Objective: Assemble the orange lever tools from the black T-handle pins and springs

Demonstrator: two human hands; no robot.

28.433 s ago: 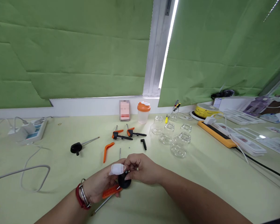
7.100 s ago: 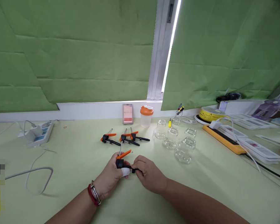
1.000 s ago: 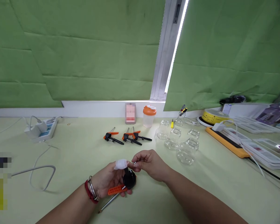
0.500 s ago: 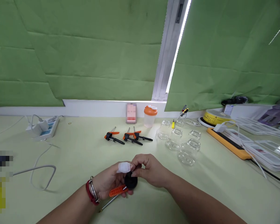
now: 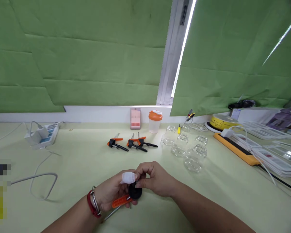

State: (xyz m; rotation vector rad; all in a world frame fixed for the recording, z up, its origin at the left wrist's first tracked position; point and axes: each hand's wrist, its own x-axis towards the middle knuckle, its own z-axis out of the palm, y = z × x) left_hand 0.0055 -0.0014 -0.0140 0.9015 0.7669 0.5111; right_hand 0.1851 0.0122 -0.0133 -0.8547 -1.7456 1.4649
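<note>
My left hand point(image 5: 113, 189), with a white wrapping point(image 5: 128, 177) on its thumb, is closed around a black-and-orange lever piece. Its round black head point(image 5: 135, 191) faces up, and its orange lever point(image 5: 120, 201) points down to the left. A thin metal rod point(image 5: 113, 213) shows below the lever, slanting to the lower left. At the top edge of the black head, my right hand point(image 5: 155, 179) pinches thumb and fingertips together; what lies between them is too small to make out. Three similar black-and-orange pieces point(image 5: 136, 144) lie on the table beyond my hands.
Several clear glass jars point(image 5: 193, 161) stand right of centre. Behind are an orange-lidded cup point(image 5: 154, 121), a phone point(image 5: 135, 118) and a jar holding screwdrivers point(image 5: 188, 124). A power strip point(image 5: 47, 137) sits left; an orange-and-black one point(image 5: 236, 150) lies right, beside stacked white frames point(image 5: 274, 158).
The view has shifted slightly. Both hands keep nearly the same pose, still together at the black head, with the right fingertips a touch lower on it.
</note>
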